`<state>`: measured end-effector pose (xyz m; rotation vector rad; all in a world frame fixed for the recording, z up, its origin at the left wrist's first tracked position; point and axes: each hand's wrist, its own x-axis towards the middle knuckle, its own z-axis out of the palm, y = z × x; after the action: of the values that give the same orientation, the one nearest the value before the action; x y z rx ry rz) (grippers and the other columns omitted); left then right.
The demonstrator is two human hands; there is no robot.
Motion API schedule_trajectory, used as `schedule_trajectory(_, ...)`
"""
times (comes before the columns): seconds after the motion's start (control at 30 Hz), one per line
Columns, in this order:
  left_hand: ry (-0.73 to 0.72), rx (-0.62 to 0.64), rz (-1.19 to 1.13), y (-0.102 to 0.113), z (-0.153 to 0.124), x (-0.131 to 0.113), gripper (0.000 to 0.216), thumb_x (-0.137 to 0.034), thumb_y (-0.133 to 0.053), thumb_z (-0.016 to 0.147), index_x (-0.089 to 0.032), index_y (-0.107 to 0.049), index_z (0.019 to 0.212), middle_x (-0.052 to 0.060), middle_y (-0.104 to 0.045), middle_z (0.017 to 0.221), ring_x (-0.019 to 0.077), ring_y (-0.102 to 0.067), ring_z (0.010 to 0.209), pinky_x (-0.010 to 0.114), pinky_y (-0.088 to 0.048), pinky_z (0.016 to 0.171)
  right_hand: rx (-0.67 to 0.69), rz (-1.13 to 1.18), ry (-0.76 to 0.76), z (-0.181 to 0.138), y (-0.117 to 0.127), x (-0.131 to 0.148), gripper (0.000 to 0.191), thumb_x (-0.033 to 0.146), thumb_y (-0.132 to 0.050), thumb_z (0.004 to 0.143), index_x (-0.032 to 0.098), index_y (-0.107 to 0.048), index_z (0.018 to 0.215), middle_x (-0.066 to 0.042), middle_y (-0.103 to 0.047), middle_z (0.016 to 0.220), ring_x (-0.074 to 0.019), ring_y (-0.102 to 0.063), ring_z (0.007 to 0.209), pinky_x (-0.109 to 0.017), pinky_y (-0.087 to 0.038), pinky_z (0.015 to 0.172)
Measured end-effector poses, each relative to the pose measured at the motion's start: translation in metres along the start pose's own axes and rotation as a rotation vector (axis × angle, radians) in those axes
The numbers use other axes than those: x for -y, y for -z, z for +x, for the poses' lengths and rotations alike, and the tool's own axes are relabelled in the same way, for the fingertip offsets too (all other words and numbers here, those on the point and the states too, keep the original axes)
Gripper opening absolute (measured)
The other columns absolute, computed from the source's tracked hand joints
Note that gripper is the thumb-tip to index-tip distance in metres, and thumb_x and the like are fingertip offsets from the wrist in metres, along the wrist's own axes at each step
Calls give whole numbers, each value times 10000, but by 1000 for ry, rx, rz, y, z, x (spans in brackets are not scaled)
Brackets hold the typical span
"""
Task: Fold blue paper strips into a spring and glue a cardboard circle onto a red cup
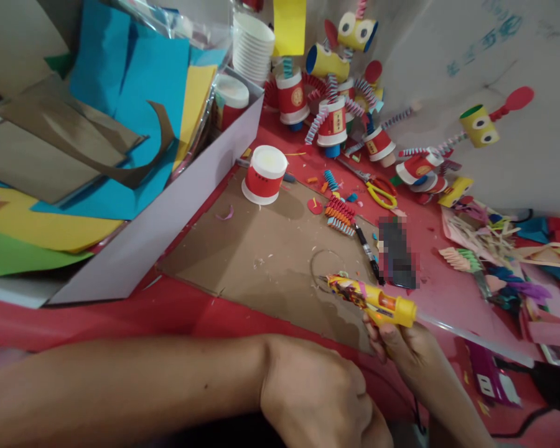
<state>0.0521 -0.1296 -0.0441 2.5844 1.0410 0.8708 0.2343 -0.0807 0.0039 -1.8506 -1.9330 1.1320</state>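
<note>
My right hand (401, 345) grips a yellow hot glue gun (371, 300) by its handle, nozzle pointing left over the brown cardboard sheet (242, 255). A long clear glue stick (471, 339) sticks out of the gun's back end. Closer to me, my left hand (320, 398) is curled closed, its back turned up. Whatever its fingers hold, if anything, is hidden. Upside down on the cardboard stands a red and white paper cup (264, 175). Folded paper springs (340, 214), a black marker (368, 254) and a pixelated dark object (396, 252) lie beyond the gun.
At left, a white box (168, 227) holds coloured paper (126, 112) and stacked cups (252, 46). Paper-cup figures (331, 121) line the wall behind. Yellow-handled scissors (380, 191) lie near them. Paper scraps (508, 286) and a purple power strip (490, 376) are at right.
</note>
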Motion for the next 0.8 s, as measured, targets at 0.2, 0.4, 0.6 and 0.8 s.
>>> schedule_trajectory(0.2, 52, -21, -27, 0, 4, -10, 188, -336, -575, 662, -191, -612, 548, 13, -398, 339, 129, -325, 294, 287, -185, 325, 1, -30, -13, -1, 0, 2, 424, 522, -379, 856, 156, -578, 778, 19, -508, 496, -137, -482, 441, -241, -395, 462)
schedule_trajectory(0.4, 110, 42, -49, 6, 9, -8, 232, -374, -584, 672, -196, -608, 525, 9, -407, 332, 118, -287, 270, 289, -220, 314, -2, -147, 26, -1, 1, 6, 519, 566, -329, 852, 205, -457, 502, 10, -467, 425, -136, -467, 431, -244, -366, 467)
schedule_trajectory(0.6, -103, 53, -112, 11, 3, 4, 170, -337, -570, 715, -207, -674, 683, 16, -498, 409, 124, -332, 311, 290, -302, 350, -5, -172, -1, -7, 4, 6, 537, 587, -318, 845, 213, -426, 475, 4, -464, 426, -142, -466, 435, -247, -347, 460)
schedule_trajectory(0.8, 14, 84, -55, 6, 3, -4, 190, -326, -560, 722, -209, -644, 598, 20, -481, 393, 128, -329, 311, 300, -321, 363, -32, -184, -25, -12, 6, 5, 534, 586, -335, 839, 216, -398, 459, 11, -433, 430, -133, -429, 427, -242, -326, 438)
